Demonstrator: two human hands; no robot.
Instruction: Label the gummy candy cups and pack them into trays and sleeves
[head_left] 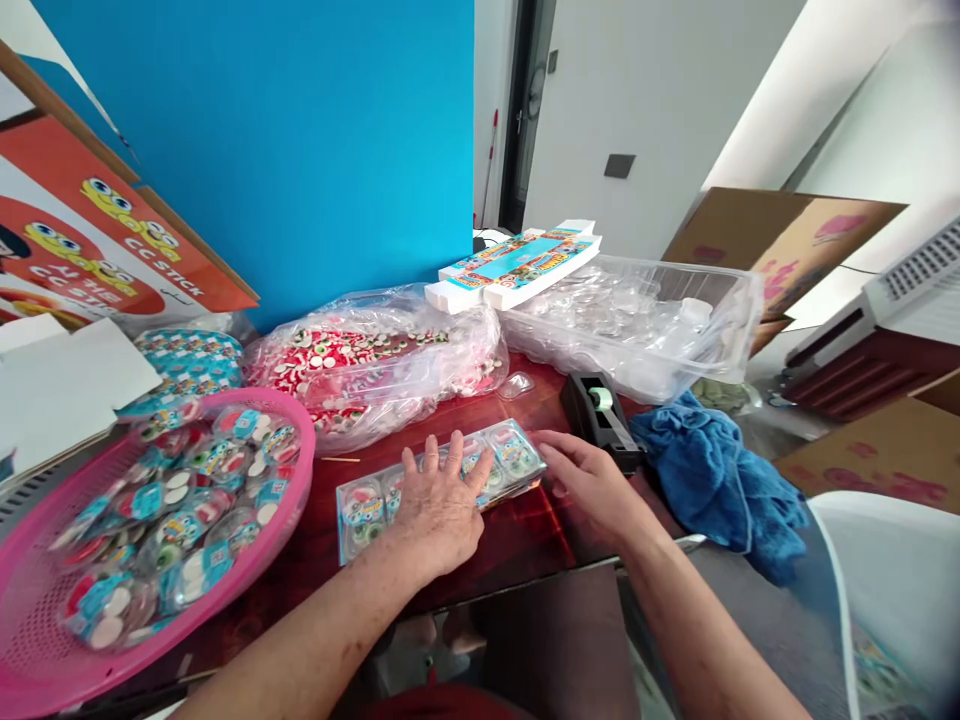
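A flat display box (342,528) lies on the dark red table, filled with clear round candy packs (516,450) that have blue printed labels. My left hand (442,500) rests flat over the middle of the box, fingers spread, covering several packs. At the box's right end, my right hand (589,480) has its fingertips against the corner, fingers partly bent and apart. Just beyond that hand stands a black tape dispenser (606,425) with a roll in it. A small clear plastic shell (517,385) lies behind the box.
A pink basket (300,440) of similar packs stands left. Behind are a plastic bag (375,360) of red and white candies, a clear bin (720,350) of plastic shells and an unfilled printed box (525,258). A blue cloth (720,480) hangs over the right edge.
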